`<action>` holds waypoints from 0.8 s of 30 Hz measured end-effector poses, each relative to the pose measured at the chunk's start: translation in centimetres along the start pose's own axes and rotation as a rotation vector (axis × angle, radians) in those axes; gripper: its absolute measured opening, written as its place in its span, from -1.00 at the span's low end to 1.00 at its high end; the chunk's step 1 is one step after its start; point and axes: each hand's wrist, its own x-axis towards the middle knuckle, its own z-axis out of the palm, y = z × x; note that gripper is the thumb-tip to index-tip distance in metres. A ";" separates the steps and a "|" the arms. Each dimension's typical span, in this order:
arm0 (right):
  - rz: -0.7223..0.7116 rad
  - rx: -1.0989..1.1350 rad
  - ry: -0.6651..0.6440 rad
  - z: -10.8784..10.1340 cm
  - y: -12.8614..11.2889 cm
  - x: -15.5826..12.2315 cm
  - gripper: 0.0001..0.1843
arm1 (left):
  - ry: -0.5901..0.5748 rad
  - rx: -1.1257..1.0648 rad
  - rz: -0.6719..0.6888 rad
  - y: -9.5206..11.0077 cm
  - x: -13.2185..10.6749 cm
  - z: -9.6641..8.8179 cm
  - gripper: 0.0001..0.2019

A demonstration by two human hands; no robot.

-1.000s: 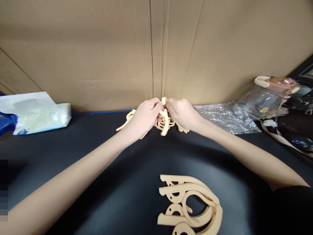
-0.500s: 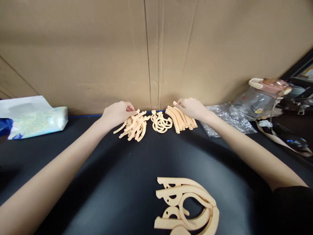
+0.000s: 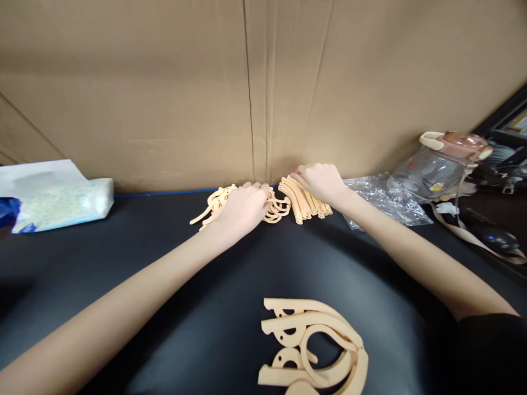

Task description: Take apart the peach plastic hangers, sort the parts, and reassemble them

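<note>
i watch the left hand [image 3: 247, 207] and right hand [image 3: 320, 180], mid-frame.
the left is bent over the loose bars [image 3: 217, 198] and round hooks [image 3: 276, 207]; the right over the stacked bars [image 3: 302, 203], right of middle. i can't tell how far open they are or what they hold. folded hangers [image 3: 304, 319] lie at the bottom.
</note>
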 end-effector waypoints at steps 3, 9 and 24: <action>0.009 0.002 0.001 -0.2 0.3 0.1 -0.55 | -0.017 0.024 -0.038 -0.1 0.4 -0.2 -0.81; 0.023 0.027 -0.055 -0.6 1.1 0.0 -0.58 | -0.058 0.051 -0.123 0.5 0.9 -0.7 -0.81; 0.066 0.043 -0.218 -0.9 1.1 -0.1 -0.74 | -0.076 0.045 -0.351 0.5 0.4 -1.1 -0.74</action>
